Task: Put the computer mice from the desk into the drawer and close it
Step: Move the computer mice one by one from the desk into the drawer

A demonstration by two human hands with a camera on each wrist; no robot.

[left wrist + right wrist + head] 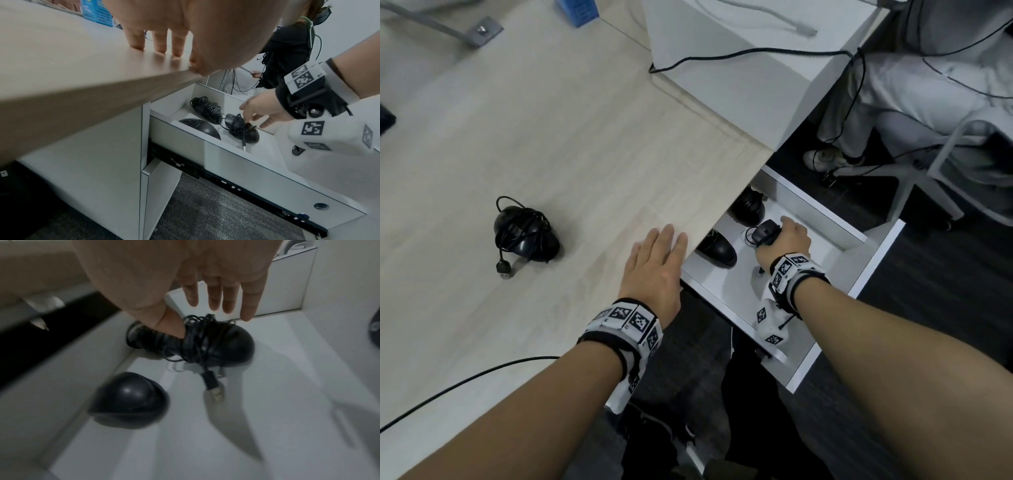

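Down in the open drawer (866, 270), your right hand (789, 241) hangs over a black mouse (243, 129) wound in its own cord; its grip is slack, fingers straight and spread, only the thumb (171, 324) touching the cord (the plug lies loose on the drawer floor). Two more mice sit just left of it, one nearer (717, 248), one farther (748, 205). Your left hand (655, 270) rests flat and empty on the tabletop (551, 120) edge. Well to its left, another cord-wrapped mouse (525, 231) lies on the tabletop.

Three mice (748, 205) in drawer (873, 260); one mouse (525, 230) on desk (551, 120).
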